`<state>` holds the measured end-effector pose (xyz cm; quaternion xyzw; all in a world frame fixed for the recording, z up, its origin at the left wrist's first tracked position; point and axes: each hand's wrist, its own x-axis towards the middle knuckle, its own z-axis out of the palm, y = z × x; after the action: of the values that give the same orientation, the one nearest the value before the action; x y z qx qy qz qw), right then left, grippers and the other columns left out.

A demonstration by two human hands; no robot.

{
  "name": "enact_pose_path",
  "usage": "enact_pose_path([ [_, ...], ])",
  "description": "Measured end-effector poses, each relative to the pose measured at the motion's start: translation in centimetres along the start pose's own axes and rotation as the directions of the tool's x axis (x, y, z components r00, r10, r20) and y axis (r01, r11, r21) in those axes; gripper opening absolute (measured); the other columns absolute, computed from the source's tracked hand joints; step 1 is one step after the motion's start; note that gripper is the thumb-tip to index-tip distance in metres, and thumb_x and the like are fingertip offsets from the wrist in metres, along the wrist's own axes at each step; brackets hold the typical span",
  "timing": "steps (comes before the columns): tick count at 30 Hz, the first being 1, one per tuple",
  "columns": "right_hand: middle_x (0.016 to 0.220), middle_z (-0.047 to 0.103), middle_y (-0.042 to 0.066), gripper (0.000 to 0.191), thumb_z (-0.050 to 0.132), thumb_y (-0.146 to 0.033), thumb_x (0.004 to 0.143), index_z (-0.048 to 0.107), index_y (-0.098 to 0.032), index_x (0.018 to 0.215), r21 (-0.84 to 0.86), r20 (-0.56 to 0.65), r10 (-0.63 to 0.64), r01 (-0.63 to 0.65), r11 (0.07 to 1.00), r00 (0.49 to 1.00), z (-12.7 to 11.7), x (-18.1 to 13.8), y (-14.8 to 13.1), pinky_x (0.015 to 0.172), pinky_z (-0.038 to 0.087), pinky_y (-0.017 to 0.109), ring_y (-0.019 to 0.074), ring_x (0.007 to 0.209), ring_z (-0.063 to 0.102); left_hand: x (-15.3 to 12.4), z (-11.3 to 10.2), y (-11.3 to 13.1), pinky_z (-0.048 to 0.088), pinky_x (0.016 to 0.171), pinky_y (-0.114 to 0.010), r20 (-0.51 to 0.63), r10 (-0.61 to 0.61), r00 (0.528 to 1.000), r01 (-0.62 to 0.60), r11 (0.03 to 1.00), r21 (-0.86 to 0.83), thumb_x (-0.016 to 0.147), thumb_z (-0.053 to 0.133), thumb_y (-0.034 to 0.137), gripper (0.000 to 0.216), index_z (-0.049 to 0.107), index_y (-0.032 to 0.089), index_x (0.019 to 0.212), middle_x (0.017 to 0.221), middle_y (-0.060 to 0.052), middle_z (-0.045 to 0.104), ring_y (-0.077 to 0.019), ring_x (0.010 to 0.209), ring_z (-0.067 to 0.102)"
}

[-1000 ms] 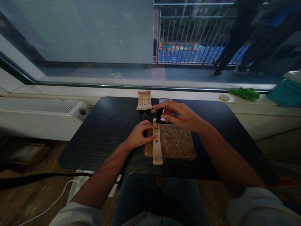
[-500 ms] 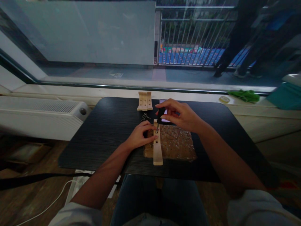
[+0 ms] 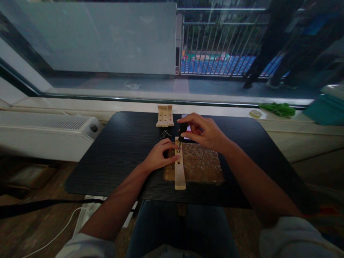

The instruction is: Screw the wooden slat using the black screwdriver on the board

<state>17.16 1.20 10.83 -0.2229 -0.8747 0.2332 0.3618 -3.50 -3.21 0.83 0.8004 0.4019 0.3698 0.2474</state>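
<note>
A pale wooden piece [image 3: 180, 175] with drilled holes lies across a brown wrapped board [image 3: 202, 165] on the black table. My left hand [image 3: 161, 154] grips the wooden piece from its left side, thumb and fingers on either side of a hole. Above it, my right hand [image 3: 205, 132] pinches the black handle of a screwdriver [image 3: 183, 129]. The screwdriver stands nearly upright, its shaft down at the upper hole. Whether a screw sits under the tip is too small to tell.
Several loose screws [image 3: 165, 134] lie beyond my left hand. Behind them stand similar wooden pieces [image 3: 165, 116] side by side. A phone [image 3: 187, 117] with a lit screen is partly behind my right hand. On the sill are a green cloth [image 3: 279, 109] and a tape roll [image 3: 255, 113].
The screwdriver handle has turned or tilted slightly in my right fingers. My left hand stays in place on the wooden piece, and the view has shifted a little.
</note>
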Motion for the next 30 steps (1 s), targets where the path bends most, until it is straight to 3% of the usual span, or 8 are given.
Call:
enact_pose_path([
  [9, 0.066, 0.05, -0.007, 0.026, 0.068, -0.025, 0.082, 0.061, -0.017, 0.106, -0.036, -0.026, -0.006, 0.005, 0.999, 1.0, 0.16, 0.04, 0.02, 0.051, 0.03, 0.023, 0.0046, 0.05, 0.036, 0.03, 0.01, 0.02, 0.048, 0.079, -0.034, 0.003, -0.008, 1.0, 0.007, 1.0, 0.003, 0.08, 0.069, 0.038, 0.028, 0.069, 0.018, 0.099, 0.093, -0.005, 0.058, -0.019, 0.089, 0.057],
  [30, 0.077, 0.057, -0.004, 0.027, 0.068, -0.03, 0.081, 0.059, -0.018, 0.103, -0.055, -0.078, -0.023, 0.019, 0.998, 0.997, 0.91, 0.15, 0.1, 0.051, 0.032, 0.023, 0.0048, 0.052, 0.036, 0.04, -0.01, 0.05, 0.049, 0.084, -0.036, 0.008, -0.024, 1.0, 0.024, 1.0, 0.007, 0.079, 0.07, 0.037, 0.028, 0.07, 0.017, 0.099, 0.096, -0.007, 0.059, -0.0215, 0.094, 0.058],
])
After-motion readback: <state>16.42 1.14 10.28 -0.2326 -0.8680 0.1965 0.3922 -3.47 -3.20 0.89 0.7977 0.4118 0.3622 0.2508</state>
